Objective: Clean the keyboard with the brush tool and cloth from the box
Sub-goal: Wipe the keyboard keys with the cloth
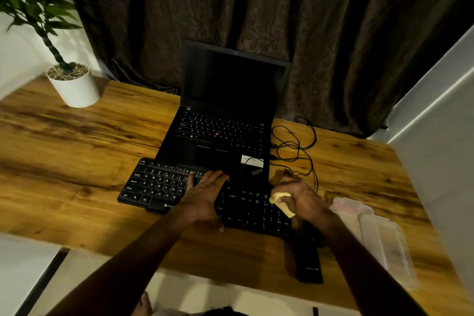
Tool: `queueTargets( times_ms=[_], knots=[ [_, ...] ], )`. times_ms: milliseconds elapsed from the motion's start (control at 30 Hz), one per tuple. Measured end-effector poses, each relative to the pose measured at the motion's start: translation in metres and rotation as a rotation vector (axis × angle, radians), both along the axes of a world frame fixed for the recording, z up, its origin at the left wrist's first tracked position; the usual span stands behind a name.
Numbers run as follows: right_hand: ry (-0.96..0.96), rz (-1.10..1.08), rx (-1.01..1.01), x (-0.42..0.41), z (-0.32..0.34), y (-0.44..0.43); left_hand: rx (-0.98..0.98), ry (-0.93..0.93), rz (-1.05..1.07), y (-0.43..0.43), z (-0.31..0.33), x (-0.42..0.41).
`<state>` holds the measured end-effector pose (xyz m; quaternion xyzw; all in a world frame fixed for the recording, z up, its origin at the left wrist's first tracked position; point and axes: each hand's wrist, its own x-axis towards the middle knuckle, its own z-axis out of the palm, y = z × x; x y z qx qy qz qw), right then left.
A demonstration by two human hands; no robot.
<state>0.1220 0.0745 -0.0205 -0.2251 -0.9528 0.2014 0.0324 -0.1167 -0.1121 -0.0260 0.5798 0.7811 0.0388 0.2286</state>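
Yellow cloth (pixel 280 199) gripped by right hand (pixel 304 197) | left hand (pixel 205 195) flat on keyboard (pixel 154 185)

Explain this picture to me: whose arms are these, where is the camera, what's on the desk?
No robot here: a camera worn on a person's head looks down at their bare hands. The left hand lies flat on a black keyboard. The right hand grips a yellow cloth over the keyboard's right end. Behind stand an open laptop, a loose cable and a potted plant on the wooden desk. A clear plastic box lies at the right.
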Motion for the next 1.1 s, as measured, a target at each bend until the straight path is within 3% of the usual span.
queueTargets(
  times_ms=[100, 200, 400, 633, 833, 1100],
  knots=[
    [-0.109, -0.118, 0.025, 0.029, -0.001, 0.013, 0.000, 0.004, -0.007, -0.001, 0.001, 0.001],
    [-0.100, -0.182, 0.045, 0.038, -0.003, 0.013, -0.004, 0.004, -0.007, -0.001, 0.002, 0.001],
    [0.045, -0.100, -0.034, 0.011, -0.002, -0.004, -0.008, -0.001, 0.001, 0.000, 0.003, 0.002],
    [-0.071, -0.160, 0.023, 0.046, -0.011, 0.012, -0.006, -0.007, 0.003, -0.001, 0.002, 0.002],
    [0.068, 0.013, 0.005, 0.008, -0.007, -0.020, -0.018, 0.005, -0.001, 0.000, 0.000, 0.001],
    [0.078, 0.009, 0.051, 0.025, -0.002, -0.011, -0.009, 0.016, -0.007, -0.001, 0.000, 0.002]
  ],
)
